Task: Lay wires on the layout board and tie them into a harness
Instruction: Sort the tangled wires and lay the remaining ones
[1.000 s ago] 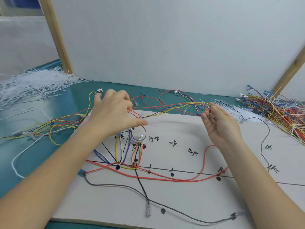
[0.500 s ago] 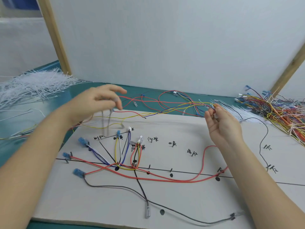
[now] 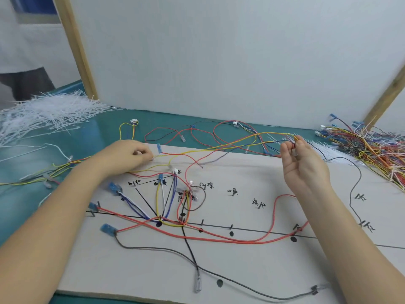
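The layout board (image 3: 252,270), a pale sheet marked with black lines, dots and handwritten characters, fills the lower centre of the frame and lies on the teal counter (image 3: 92,137). The left hand (image 3: 125,157), left of centre at the board's upper edge, has its grip closed, fingertips pinching a yellow wire (image 3: 219,147). That wire runs up and to the right, above the board, to the right hand (image 3: 304,165), which is raised right of centre with its palm turned toward the camera; its grip is curled round the ends of several wires, red and yellow among them. On the board, laid wires (image 3: 166,207) in blue, white, yellow and black fan out from a point on the long black line toward blue connectors (image 3: 114,188) on the left side. A long red wire (image 3: 219,238) sweeps along the line toward the right, and a grey wire (image 3: 252,288) trails across the bottom of the board. A heap of white cable ties (image 3: 43,115) lies in the upper left on the counter, and a tangled pile of coloured wires (image 3: 372,148) sits at the right edge. A white partition (image 3: 219,58) stands behind the counter.
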The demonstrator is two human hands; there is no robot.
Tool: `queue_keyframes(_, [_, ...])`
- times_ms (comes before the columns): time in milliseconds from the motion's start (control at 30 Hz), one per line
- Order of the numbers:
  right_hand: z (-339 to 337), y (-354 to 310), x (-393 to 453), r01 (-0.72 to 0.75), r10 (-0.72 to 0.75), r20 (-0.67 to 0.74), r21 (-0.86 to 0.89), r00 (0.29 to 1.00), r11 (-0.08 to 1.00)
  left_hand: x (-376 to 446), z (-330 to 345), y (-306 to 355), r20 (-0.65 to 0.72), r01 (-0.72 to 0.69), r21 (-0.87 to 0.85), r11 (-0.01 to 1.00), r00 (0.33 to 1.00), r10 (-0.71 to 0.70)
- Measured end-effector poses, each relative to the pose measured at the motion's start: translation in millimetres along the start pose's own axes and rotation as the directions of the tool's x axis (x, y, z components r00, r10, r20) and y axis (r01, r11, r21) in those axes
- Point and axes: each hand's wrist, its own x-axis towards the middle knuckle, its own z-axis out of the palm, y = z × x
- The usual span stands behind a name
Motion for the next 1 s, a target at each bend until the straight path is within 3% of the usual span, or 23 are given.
queue_keyframes(167, [6.0,-5.4,-1.8,0.034,-0.035,0.034,0.026,0.999,0.999,-3.5,-11.9,10.7,-0.125,-0.124,-0.202,0.971,0.987,0.1])
queue_keyframes(233, [3.6,-11.0,0.6,0.038,-0.038,0.004,0.028,0.999,0.999,-5.7,-17.3,16.7,-0.081,-0.134,-0.252,0.959,0.99,0.117])
queue_keyframes(400, [-0.8,-20.9,6.0,0.061,-0.056,-0.055,0.089,0.997,0.994,-7.3,-11.0,25.5,0.251,-0.118,0.075,0.99,0.963,0.096])
queue_keyframes(600, [-2.5,-19.6,4.2,0.062,-0.058,-0.062,0.072,0.996,0.995,-6.8,-11.8,22.4,0.25,-0.114,0.238,0.964,0.967,0.053])
queue_keyframes(833, [-7.9,-39.9,14.7,0.136,-0.112,-0.163,0.142,0.98,0.981,-19.8,-51.6,13.4,-0.075,-0.069,-0.032,0.997,0.995,0.067])
queue_keyframes(1000, [-16.1,-57.5,20.5,0.192,-0.14,-0.238,0.211,0.961,0.958,-24.5,-64.1,-5.0,-0.159,-0.069,-0.05,0.996,0.985,0.06])
